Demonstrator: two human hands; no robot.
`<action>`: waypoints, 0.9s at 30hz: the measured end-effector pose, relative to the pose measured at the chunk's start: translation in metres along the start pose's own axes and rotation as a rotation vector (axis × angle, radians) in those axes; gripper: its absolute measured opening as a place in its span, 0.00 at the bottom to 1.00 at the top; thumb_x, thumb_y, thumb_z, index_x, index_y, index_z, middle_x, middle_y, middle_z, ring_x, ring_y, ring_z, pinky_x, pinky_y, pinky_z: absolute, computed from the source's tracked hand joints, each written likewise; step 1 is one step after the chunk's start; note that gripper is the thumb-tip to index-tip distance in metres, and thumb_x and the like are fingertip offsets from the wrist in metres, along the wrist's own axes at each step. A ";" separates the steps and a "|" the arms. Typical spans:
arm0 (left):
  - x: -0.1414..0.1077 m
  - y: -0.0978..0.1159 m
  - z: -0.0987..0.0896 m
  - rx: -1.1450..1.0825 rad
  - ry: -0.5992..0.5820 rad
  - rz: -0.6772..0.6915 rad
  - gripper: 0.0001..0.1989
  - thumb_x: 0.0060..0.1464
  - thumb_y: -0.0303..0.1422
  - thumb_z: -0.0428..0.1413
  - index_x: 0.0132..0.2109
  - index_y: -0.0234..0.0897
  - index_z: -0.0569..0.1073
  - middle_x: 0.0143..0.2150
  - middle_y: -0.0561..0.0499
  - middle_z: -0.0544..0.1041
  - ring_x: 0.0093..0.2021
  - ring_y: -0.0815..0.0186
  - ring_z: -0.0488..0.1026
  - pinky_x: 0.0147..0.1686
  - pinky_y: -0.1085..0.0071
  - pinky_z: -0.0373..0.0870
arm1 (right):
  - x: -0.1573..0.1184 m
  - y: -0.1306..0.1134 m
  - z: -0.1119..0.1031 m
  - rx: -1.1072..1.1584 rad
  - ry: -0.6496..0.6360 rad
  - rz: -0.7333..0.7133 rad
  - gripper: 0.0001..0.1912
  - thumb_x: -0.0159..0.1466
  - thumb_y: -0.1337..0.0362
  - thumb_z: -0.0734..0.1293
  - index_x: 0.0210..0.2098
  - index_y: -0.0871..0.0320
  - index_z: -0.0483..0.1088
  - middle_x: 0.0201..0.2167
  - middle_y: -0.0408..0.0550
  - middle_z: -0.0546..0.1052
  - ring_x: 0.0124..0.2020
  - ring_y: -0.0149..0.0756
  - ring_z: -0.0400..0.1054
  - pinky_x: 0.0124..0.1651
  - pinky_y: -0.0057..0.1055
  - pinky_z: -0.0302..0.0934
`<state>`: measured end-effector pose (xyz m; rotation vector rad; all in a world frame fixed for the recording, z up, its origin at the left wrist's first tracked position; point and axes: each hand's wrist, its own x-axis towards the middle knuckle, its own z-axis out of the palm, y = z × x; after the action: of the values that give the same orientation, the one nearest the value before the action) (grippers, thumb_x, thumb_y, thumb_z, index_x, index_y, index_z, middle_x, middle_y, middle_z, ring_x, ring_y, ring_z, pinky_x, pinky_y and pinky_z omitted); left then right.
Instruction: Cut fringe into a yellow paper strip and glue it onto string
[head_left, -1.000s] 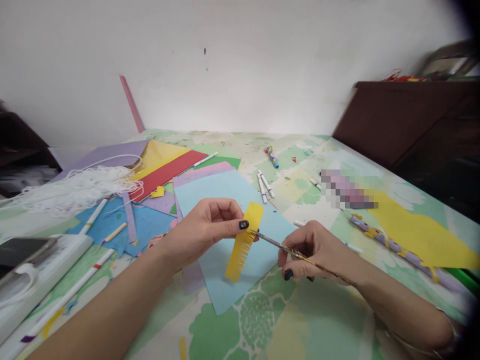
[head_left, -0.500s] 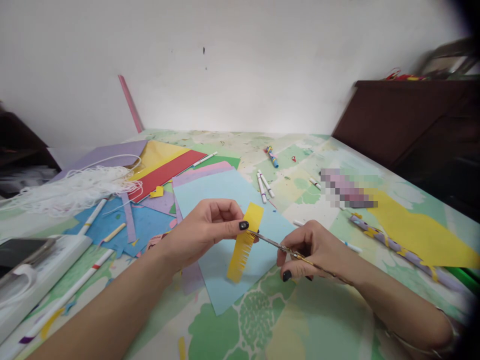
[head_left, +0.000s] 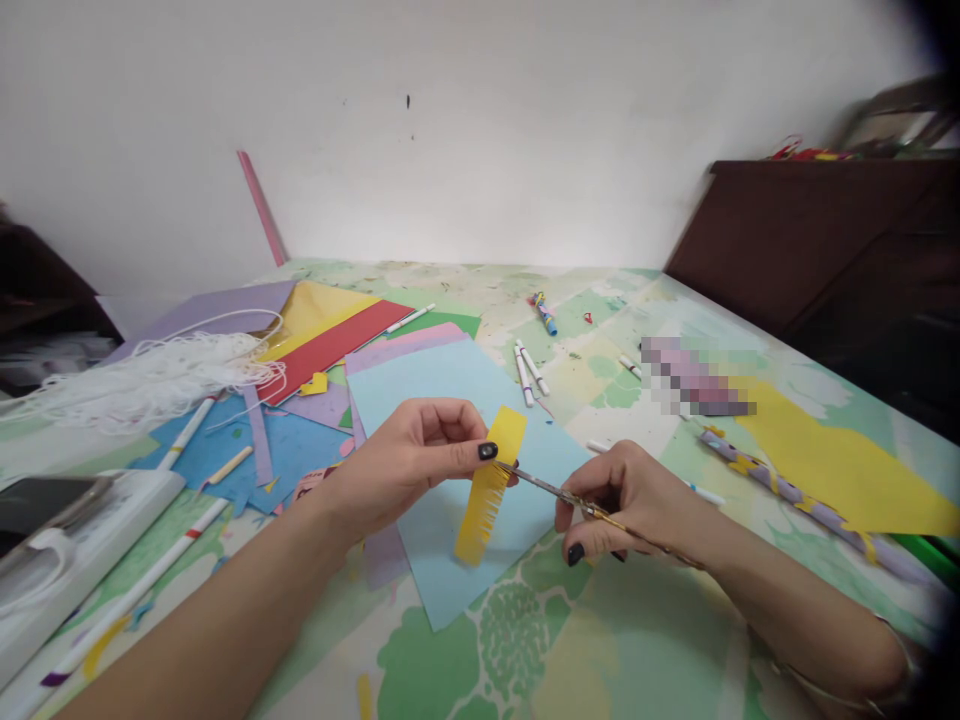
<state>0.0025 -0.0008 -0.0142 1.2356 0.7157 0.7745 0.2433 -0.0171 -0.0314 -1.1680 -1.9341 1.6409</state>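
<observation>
Pinched in my left hand is a yellow paper strip, its right edge cut into a fringe along the lower part. My thumb lies across the front of the strip; the fingers behind it are partly hidden. My right hand is closed around a pair of scissors. The blade tips meet the strip's right edge just beside my left thumb. Both hands are held above a light blue paper sheet, which lies over pink and purple sheets.
White string lies in a tangle at the left, near a power strip with a phone on it. Several markers are scattered about. At the right are a yellow sheet and a purple decorated stick.
Almost nothing differs. Both hands, the yellow strip and the scissors keep nearly the same place, with only a very slight shift of my right hand.
</observation>
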 end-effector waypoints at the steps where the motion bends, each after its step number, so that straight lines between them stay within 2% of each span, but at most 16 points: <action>1: 0.000 0.000 0.000 0.002 0.001 0.001 0.07 0.50 0.31 0.60 0.30 0.33 0.71 0.31 0.50 0.78 0.34 0.66 0.74 0.36 0.71 0.65 | 0.000 0.000 0.000 -0.001 0.000 0.001 0.15 0.50 0.57 0.74 0.28 0.65 0.75 0.15 0.41 0.66 0.16 0.23 0.53 0.18 0.22 0.46; 18: 0.002 0.000 -0.001 0.009 0.001 0.005 0.06 0.51 0.30 0.60 0.30 0.32 0.70 0.31 0.49 0.78 0.33 0.67 0.74 0.36 0.71 0.66 | 0.000 -0.001 0.000 0.024 0.014 0.029 0.14 0.48 0.60 0.75 0.27 0.65 0.75 0.13 0.41 0.66 0.15 0.23 0.55 0.17 0.20 0.49; 27: 0.001 0.001 0.000 -0.029 -0.009 0.012 0.06 0.51 0.29 0.60 0.30 0.32 0.71 0.31 0.50 0.79 0.33 0.68 0.75 0.35 0.73 0.66 | -0.001 -0.002 0.002 0.010 0.011 -0.014 0.12 0.49 0.62 0.75 0.27 0.65 0.75 0.14 0.40 0.64 0.17 0.23 0.52 0.18 0.21 0.45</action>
<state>0.0032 0.0001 -0.0133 1.2175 0.6881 0.7863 0.2419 -0.0192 -0.0302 -1.1547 -1.9212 1.6311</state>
